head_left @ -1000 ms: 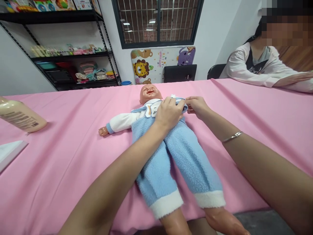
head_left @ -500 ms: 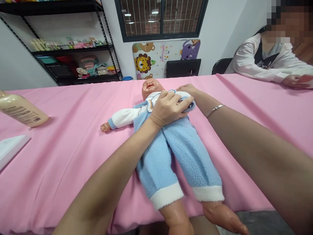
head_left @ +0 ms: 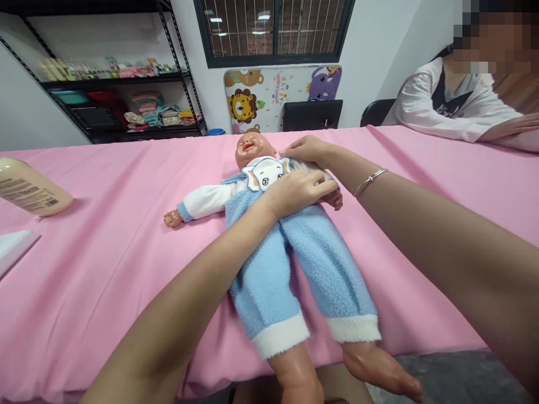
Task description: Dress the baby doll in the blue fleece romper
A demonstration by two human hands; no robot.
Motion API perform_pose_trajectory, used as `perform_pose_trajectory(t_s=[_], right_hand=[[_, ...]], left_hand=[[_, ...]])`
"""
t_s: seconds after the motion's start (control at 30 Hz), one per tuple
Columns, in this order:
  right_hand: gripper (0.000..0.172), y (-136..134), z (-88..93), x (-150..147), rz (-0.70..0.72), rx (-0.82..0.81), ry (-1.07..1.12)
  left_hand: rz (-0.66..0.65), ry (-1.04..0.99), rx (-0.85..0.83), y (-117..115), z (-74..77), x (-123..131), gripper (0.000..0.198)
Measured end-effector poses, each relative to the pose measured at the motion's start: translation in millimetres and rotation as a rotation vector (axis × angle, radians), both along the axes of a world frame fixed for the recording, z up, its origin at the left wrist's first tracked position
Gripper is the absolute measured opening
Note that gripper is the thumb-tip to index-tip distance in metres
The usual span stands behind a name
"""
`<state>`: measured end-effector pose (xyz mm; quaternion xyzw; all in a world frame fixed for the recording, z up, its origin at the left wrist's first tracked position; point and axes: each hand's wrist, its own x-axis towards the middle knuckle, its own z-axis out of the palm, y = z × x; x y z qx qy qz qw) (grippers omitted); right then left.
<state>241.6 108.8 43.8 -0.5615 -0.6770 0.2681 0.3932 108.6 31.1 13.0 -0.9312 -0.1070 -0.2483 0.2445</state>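
Observation:
A baby doll point(head_left: 252, 150) lies on its back with its head at the far side of the table. It wears blue fleece trousers point(head_left: 295, 280) with white cuffs and a white top with a bib point(head_left: 266, 173) printed with an animal face. My left hand point(head_left: 292, 193) lies across the doll's chest, its fingers curved over the sleeve on the right side. The small doll hand point(head_left: 332, 199) shows past my fingertips. My right hand point(head_left: 305, 150) reaches in from the right, its fingertips at the doll's neckline. Whether those fingers pinch the cloth is hidden.
A pink sheet point(head_left: 421, 185) covers the table. A cream lotion bottle point(head_left: 31, 188) and a white flat object point(head_left: 12, 247) lie at the left edge. A seated person point(head_left: 438, 101) rests a forearm on the far right. A black shelf point(head_left: 118, 78) holds baby goods.
The blue flap my hands held is no longer folded up, and the bib shows fully. My right hand has moved towards the doll's neck. The doll's right-side hand has come into view past my left hand.

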Motion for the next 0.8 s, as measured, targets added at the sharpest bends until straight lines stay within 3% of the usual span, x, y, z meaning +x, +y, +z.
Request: perform_pose_trajectory(t_s=[0.13, 0.43, 0.57, 0.7, 0.8], right_hand=[[0.017, -13.4, 1.8, -10.8, 0.017, -0.06, -0.155], [0.021, -22.2, -21.7, -15.4, 0.032, 0.038, -0.101], [0.021, -30.2, -22.7, -13.6, 0.057, 0.076, -0.144], [0.02, -38.2, -15.2, 3.3, 0.225, -0.04, -0.129], [0.042, -36.3, -14.5, 19.4, 0.298, -0.11, -0.213]], left_hand=[[0.044, 0.055, -0.1, -1.8, 2.1, 1.9, 0.015], [0.113, 0.161, -0.252, -1.0, 1.8, 10.1, 0.014], [0.155, 0.138, -0.276, -4.1, 4.4, 7.7, 0.019], [0.187, -0.022, -0.325, -0.4, 10.3, -20.2, 0.02], [0.257, -0.195, -0.397, 4.0, 11.3, -65.5, 0.022]])
